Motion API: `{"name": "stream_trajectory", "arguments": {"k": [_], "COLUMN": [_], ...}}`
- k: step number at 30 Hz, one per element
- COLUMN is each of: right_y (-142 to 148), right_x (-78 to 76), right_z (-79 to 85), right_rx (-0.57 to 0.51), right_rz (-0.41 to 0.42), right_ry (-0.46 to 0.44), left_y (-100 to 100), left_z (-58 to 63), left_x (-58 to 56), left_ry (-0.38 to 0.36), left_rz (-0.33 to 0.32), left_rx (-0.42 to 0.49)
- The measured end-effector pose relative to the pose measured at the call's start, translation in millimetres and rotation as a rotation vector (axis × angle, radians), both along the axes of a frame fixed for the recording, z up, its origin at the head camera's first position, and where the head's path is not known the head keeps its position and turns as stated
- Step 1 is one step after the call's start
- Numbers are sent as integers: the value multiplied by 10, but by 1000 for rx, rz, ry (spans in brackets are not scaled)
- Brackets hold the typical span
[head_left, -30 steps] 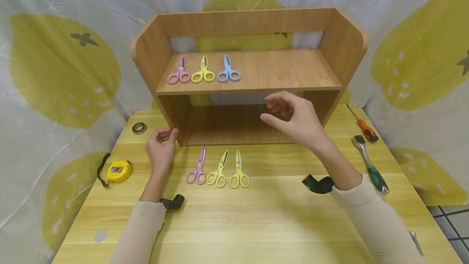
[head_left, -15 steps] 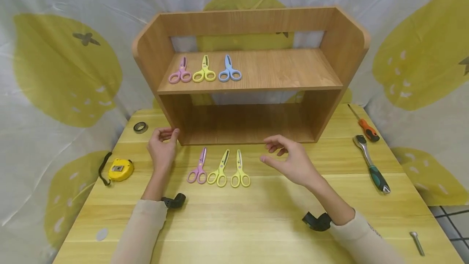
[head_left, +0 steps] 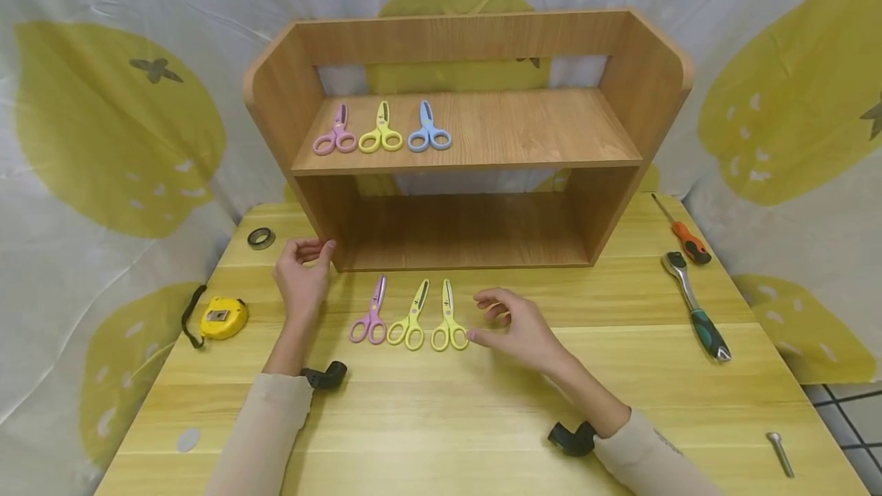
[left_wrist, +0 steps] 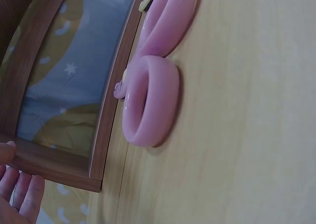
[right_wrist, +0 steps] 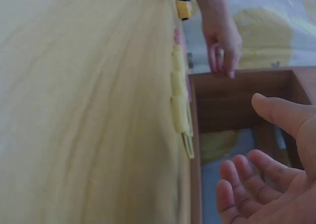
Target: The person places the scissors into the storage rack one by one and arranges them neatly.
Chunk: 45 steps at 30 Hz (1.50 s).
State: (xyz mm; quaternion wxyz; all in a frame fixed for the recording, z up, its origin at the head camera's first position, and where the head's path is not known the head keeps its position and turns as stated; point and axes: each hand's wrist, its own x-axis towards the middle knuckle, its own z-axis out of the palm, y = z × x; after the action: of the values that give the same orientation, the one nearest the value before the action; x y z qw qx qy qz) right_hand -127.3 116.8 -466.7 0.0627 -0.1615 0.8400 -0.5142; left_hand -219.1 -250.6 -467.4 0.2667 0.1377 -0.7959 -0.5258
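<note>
My left hand [head_left: 303, 278] holds the front edge of the left side panel of the wooden shelf [head_left: 482, 257]. In the left wrist view, the thumb and fingers lie on opposite sides of that panel. On the table before the shelf lie pink scissors [head_left: 373, 316], yellow scissors [head_left: 412, 321] and, rightmost, other yellow scissors [head_left: 448, 323]. Just right of these last ones hovers my right hand [head_left: 520, 330], thumb and fingers spread apart and holding nothing. Whether its thumb touches the handle, I cannot tell. Pink [head_left: 335, 136], yellow [head_left: 381, 134] and blue scissors [head_left: 429, 132] rest on the upper board.
At left lie a roll of tape [head_left: 261, 238], a yellow tape measure [head_left: 223, 318] and a grey disc [head_left: 187, 440]. Along the right side are an orange screwdriver [head_left: 690, 243], a ratchet wrench [head_left: 696, 305] and a bolt [head_left: 780, 454]. Lemon-patterned cloth hangs behind.
My right hand has come down from in front of the shelf and moved left, close to the rightmost yellow scissors. The left hand stays at the shelf's side.
</note>
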Motion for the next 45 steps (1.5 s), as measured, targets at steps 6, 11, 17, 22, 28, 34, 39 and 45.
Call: {"name": "stream_trajectory", "arguments": {"k": [6, 11, 17, 22, 28, 34, 39, 45], "right_y": [-94, -160, -201, -218, -248, -307, -372, -395], "right_x": [-13, -25, -27, -35, -45, -36, 2, 10], "right_z": [-136, -193, -247, -282, -319, -335, -321, -282], "right_rx": [13, 27, 39, 76, 117, 212, 244, 229], "right_rz": [18, 27, 29, 27, 25, 10, -25, -74], "right_ry": [-29, -41, -39, -45, -4, 33, 30, 10], "left_y": [-18, -12, 8, 9, 7, 11, 2, 2], "left_z": [-1, 12, 9, -1, -11, -14, -10, -19], "left_x": [-26, -28, -17, -30, -50, -44, -32, -29], "left_ry": [9, 19, 13, 17, 27, 23, 22, 7], "left_rz": [10, 15, 23, 20, 19, 28, 28, 32], "left_rx": [-17, -26, -26, -17, -14, -9, -20, -18]}}
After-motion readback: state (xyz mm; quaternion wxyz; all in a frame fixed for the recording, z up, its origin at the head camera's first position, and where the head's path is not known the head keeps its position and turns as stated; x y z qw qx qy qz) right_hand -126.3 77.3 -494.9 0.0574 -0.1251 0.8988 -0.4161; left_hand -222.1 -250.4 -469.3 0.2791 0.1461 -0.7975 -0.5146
